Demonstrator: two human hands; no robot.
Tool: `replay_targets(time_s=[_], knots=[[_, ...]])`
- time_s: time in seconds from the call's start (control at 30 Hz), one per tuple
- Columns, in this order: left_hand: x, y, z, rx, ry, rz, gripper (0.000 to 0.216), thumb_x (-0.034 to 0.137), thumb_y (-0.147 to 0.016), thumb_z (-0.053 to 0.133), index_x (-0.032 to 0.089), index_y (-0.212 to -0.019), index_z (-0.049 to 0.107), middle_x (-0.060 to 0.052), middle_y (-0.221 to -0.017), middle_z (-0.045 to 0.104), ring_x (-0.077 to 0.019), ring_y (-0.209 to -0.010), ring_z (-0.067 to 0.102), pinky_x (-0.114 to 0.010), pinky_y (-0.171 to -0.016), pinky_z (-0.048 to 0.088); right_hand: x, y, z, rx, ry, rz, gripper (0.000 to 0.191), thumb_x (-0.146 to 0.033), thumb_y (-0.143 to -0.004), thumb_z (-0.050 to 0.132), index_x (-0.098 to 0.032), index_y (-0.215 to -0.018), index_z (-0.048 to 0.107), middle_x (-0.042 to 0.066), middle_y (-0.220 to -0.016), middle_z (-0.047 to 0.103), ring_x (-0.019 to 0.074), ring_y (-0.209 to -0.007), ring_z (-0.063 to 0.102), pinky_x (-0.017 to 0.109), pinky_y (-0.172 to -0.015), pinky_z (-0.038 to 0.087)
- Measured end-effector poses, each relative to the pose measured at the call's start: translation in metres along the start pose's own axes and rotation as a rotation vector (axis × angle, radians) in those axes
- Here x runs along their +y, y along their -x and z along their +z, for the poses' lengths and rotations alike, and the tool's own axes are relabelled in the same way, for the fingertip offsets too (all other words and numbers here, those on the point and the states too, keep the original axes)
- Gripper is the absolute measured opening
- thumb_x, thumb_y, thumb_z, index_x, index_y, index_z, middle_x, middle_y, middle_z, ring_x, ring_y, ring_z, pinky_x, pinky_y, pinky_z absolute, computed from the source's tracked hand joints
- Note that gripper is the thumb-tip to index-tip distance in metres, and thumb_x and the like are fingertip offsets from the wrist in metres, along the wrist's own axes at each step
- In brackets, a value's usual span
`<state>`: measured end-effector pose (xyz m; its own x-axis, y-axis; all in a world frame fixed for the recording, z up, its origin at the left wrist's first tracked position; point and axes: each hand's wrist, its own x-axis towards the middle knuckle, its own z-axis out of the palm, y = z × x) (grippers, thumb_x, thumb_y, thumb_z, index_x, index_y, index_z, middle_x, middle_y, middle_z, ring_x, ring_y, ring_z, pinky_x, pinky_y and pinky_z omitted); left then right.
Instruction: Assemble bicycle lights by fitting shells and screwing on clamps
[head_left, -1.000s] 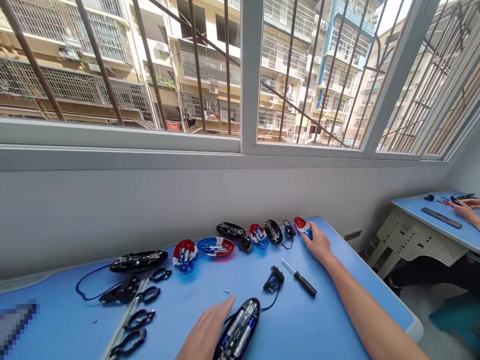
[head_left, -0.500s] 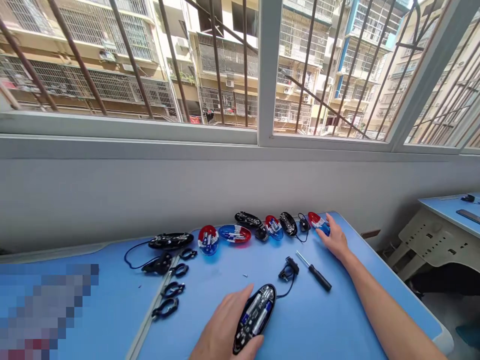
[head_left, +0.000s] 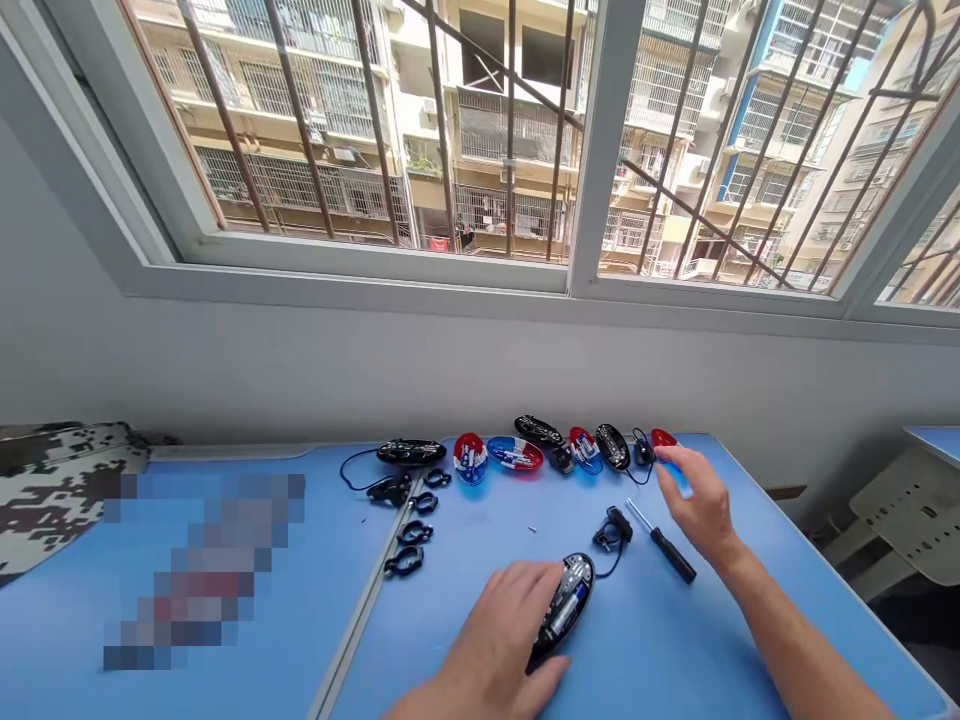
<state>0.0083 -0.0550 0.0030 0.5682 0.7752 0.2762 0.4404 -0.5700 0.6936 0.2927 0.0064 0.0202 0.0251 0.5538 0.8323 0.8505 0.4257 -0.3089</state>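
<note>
Around the near end of a black oval battery case (head_left: 570,605), the fingers and thumb of my left hand (head_left: 499,640) are wrapped. Silver-and-blue batteries show inside its open top. A cord runs from the case to a small black connector (head_left: 613,528). Toward the right back corner, my right hand (head_left: 701,500) is raised with thumb and fingers apart. Behind its fingertips is a red-and-blue oval case (head_left: 664,438), mostly hidden. Below this hand lies a screwdriver (head_left: 673,555) with a black handle.
Along the back edge stand more oval cases, red-and-blue (head_left: 470,460) and black (head_left: 411,453). Several black ring clamps (head_left: 406,561) line the table seam. A tiny piece (head_left: 532,529) lies mid-table. Camouflage fabric (head_left: 60,490) is at the left; a window is behind.
My right hand has drawn back from the red-and-blue case. My left hand has turned further over the black case. The camera view has swung left.
</note>
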Motion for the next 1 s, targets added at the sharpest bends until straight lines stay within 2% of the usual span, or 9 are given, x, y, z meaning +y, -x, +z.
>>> replay_targets(time_s=[0.1,0.17,0.27,0.33,0.47,0.6,0.73,0.87,1.0], knots=[[-0.005,0.001,0.004,0.079,-0.01,0.029,0.065,0.01,-0.064,0.062,0.028,-0.126,0.057,-0.008,-0.118,0.066,-0.0337,-0.103,0.057,-0.045,-0.093,0.043,-0.037,0.0,0.009,-0.256,-0.125,-0.062,0.021,-0.023,-0.091,0.047,-0.025,-0.101,0.066,0.008,-0.097,0.072,0.0234,-0.091,0.065,0.041,-0.082,0.052],[-0.012,0.001,0.006,0.085,-0.001,0.039,0.064,0.011,-0.065,0.06,0.027,-0.127,0.056,-0.009,-0.116,0.067,-0.0342,-0.102,0.058,-0.046,-0.091,0.044,-0.053,0.0,0.016,-0.409,-0.182,-0.116,0.021,-0.023,-0.091,0.047,-0.024,-0.098,0.067,0.008,-0.094,0.072,0.0228,-0.087,0.065,0.039,-0.078,0.052],[-0.021,0.001,0.005,0.069,0.008,0.057,0.063,0.009,-0.068,0.058,0.027,-0.128,0.056,-0.009,-0.118,0.067,-0.0343,-0.104,0.059,-0.046,-0.092,0.046,-0.065,0.001,0.021,-0.585,-0.223,-0.16,0.021,-0.024,-0.091,0.048,-0.023,-0.097,0.068,0.007,-0.091,0.073,0.0211,-0.083,0.065,0.035,-0.075,0.051],[-0.025,0.001,0.006,0.092,0.009,0.099,0.068,0.006,-0.067,0.057,0.029,-0.131,0.054,-0.008,-0.121,0.066,-0.0337,-0.105,0.059,-0.045,-0.093,0.046,-0.068,0.001,0.021,-0.66,-0.241,-0.121,0.022,-0.025,-0.091,0.048,-0.023,-0.097,0.068,0.005,-0.09,0.073,0.0195,-0.082,0.065,0.032,-0.073,0.05],[-0.034,0.003,0.012,0.115,-0.007,0.15,0.078,0.004,-0.064,0.058,0.031,-0.136,0.047,-0.007,-0.123,0.064,-0.0339,-0.106,0.059,-0.045,-0.092,0.047,-0.068,0.004,0.018,-0.753,-0.278,-0.006,0.023,-0.022,-0.089,0.048,-0.025,-0.094,0.07,0.002,-0.086,0.074,0.0166,-0.077,0.065,0.027,-0.069,0.049],[-0.041,0.005,0.017,0.133,0.021,0.152,0.074,0.01,-0.072,0.063,0.034,-0.14,0.042,-0.007,-0.126,0.062,-0.0335,-0.109,0.058,-0.044,-0.095,0.046,-0.064,0.011,0.014,-0.8,-0.331,0.022,0.024,-0.019,-0.087,0.048,-0.024,-0.096,0.07,0.002,-0.087,0.074,0.0168,-0.077,0.065,0.028,-0.069,0.049],[-0.042,0.006,0.016,0.155,0.081,0.121,0.074,0.006,-0.075,0.06,0.036,-0.14,0.041,-0.005,-0.129,0.062,-0.0313,-0.112,0.058,-0.041,-0.097,0.047,-0.06,0.016,0.011,-0.803,-0.413,0.045,0.029,-0.015,-0.085,0.047,-0.023,-0.104,0.068,0.003,-0.092,0.073,0.0174,-0.081,0.065,0.029,-0.07,0.051],[-0.034,0.003,0.01,0.239,0.123,0.076,0.067,0.008,-0.077,0.059,0.035,-0.137,0.047,-0.003,-0.128,0.063,-0.0302,-0.115,0.057,-0.039,-0.1,0.046,-0.06,0.019,0.011,-0.81,-0.563,0.127,0.045,-0.008,-0.079,0.045,-0.022,-0.118,0.062,0.006,-0.108,0.069,0.0184,-0.094,0.064,0.03,-0.075,0.054],[-0.027,-0.001,0.003,0.302,0.184,0.001,0.058,0.01,-0.076,0.06,0.031,-0.13,0.055,-0.004,-0.125,0.065,-0.0288,-0.114,0.058,-0.037,-0.101,0.046,-0.063,0.021,0.01,-0.91,-0.763,0.279,0.056,-0.008,-0.077,0.049,-0.024,-0.131,0.051,0.007,-0.126,0.061,0.0203,-0.11,0.059,0.034,-0.086,0.053]])
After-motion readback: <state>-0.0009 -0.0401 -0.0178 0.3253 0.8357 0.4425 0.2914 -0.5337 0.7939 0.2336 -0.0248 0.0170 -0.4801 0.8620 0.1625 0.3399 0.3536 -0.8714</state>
